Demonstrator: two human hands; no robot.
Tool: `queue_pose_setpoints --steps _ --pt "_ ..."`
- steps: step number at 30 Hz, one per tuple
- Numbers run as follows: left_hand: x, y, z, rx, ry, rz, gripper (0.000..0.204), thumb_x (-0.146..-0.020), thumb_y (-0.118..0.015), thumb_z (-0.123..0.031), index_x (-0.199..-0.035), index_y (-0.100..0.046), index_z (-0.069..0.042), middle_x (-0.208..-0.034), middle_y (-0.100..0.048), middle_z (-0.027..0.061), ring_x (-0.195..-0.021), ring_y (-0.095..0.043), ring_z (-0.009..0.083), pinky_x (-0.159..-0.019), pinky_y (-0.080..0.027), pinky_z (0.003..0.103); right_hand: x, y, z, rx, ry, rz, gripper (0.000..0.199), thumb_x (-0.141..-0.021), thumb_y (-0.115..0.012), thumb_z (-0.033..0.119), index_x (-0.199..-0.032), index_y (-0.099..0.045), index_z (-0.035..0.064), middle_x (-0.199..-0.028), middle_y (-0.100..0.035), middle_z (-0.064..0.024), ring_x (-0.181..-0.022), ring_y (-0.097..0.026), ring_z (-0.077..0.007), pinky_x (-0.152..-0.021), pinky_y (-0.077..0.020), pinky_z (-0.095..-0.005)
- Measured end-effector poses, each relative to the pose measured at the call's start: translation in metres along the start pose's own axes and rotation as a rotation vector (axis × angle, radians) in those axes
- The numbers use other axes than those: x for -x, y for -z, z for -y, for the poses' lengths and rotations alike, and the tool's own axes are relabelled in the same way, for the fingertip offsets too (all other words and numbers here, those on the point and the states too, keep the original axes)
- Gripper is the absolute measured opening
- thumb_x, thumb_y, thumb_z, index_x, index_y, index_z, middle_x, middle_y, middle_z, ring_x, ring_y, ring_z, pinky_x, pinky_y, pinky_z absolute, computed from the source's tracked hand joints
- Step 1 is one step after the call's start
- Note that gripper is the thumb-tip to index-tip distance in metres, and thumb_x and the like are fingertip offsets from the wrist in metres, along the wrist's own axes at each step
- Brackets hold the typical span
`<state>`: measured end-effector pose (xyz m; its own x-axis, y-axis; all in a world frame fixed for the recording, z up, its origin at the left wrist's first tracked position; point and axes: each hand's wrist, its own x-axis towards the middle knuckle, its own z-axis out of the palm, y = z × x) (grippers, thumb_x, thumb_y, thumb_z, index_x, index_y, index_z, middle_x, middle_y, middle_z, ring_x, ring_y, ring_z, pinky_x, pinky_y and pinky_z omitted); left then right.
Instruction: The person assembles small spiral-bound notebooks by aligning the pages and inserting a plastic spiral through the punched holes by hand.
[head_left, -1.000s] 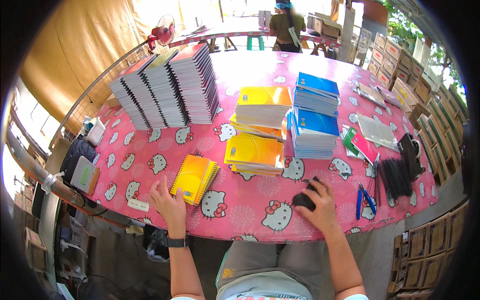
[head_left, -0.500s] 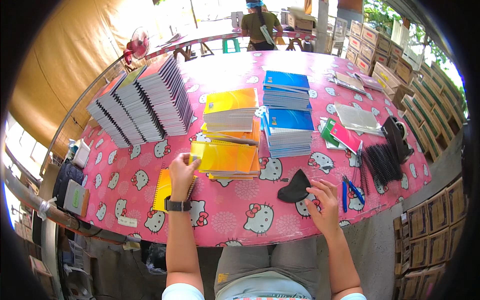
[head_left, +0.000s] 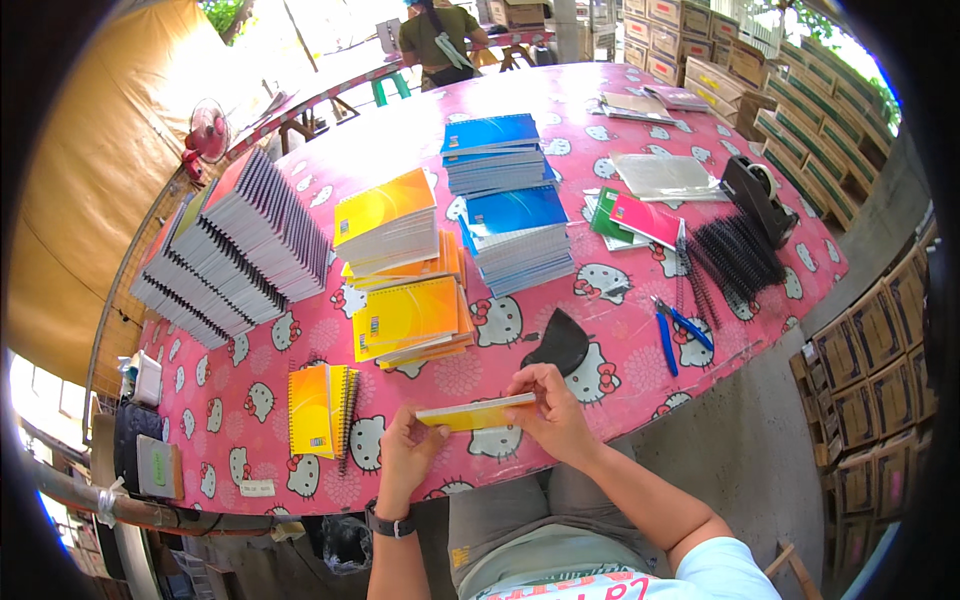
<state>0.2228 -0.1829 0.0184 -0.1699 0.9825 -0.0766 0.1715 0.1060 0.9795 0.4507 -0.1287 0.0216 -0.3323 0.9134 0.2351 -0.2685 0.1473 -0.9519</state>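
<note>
A yellow notebook (head_left: 475,414) is held level above the near table edge, its page edges facing up. My left hand (head_left: 412,442) is closed on its left end, and my right hand (head_left: 548,412) pinches the right end. Just beyond my right hand lies a black curved pad (head_left: 560,343). To the left of my hands is a small pile of spiral-bound yellow notebooks (head_left: 318,410). Farther off stand a stack of yellow notebooks (head_left: 405,320) and a taller yellow-orange pile (head_left: 385,210) behind it.
Blue notebook stacks (head_left: 518,215) stand mid-table, spiral-bound stacks (head_left: 265,215) at far left. On the right lie blue pliers (head_left: 685,330), black spiral coils (head_left: 735,260), a tape dispenser (head_left: 760,200) and a pink notebook (head_left: 648,220). Another person (head_left: 440,50) is at a far table.
My left hand has come from the yellow stack toward me with a notebook. My right hand has moved left and taken its other end. The view has turned, shifting the table contents.
</note>
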Motion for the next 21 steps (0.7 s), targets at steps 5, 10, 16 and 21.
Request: queue_pose_setpoints --steps 5,10,16,21 --pt "0.016 -0.044 -0.08 -0.666 -0.66 -0.279 0.046 -0.073 -0.066 0.003 -0.117 -0.058 -0.007 -0.117 -0.059 0.0126 -0.112 -0.054 0.0264 -0.096 -0.042 0.04 0.002 -0.004 0.0 0.189 0.068 0.05 0.039 -0.082 -0.066 -0.005 -0.116 -0.048 0.005 -0.1 -0.052 -0.004 -0.092 -0.055 -0.012 -0.084 -0.0466 -0.0263" --pt "0.02 -0.057 -0.059 -0.703 -0.762 0.03 0.038 -0.071 -0.063 0.005 -0.107 -0.068 -0.01 -0.104 -0.067 0.007 -0.096 -0.062 0.025 -0.084 -0.045 0.038 -0.005 0.025 0.033 0.344 0.107 0.283 0.043 -0.077 -0.073 0.002 -0.116 -0.055 0.0034 -0.107 -0.06 -0.0076 -0.094 -0.06 -0.0163 -0.084 -0.0484 -0.0294" --pt "0.021 -0.061 -0.055 -0.647 -0.88 -0.015 0.034 -0.069 -0.066 0.002 -0.101 -0.07 -0.01 -0.098 -0.069 0.0052 -0.088 -0.064 0.0221 -0.077 -0.045 0.036 -0.059 0.193 0.063 0.902 0.038 -0.588 0.022 -0.083 -0.068 0.021 -0.089 -0.065 0.0004 -0.088 -0.068 -0.0138 -0.076 -0.065 -0.0208 -0.067 -0.051 -0.0359" --pt "0.022 -0.065 -0.059 -0.663 -0.858 -0.034 0.033 -0.068 -0.068 0.001 -0.098 -0.071 -0.011 -0.098 -0.069 0.0049 -0.087 -0.064 0.0222 -0.076 -0.045 0.035 -0.082 0.261 0.034 1.846 -0.055 -0.738 0.027 -0.078 -0.071 0.024 -0.094 -0.066 0.0032 -0.092 -0.065 -0.0137 -0.089 -0.064 -0.031 -0.078 -0.0516 -0.0423"
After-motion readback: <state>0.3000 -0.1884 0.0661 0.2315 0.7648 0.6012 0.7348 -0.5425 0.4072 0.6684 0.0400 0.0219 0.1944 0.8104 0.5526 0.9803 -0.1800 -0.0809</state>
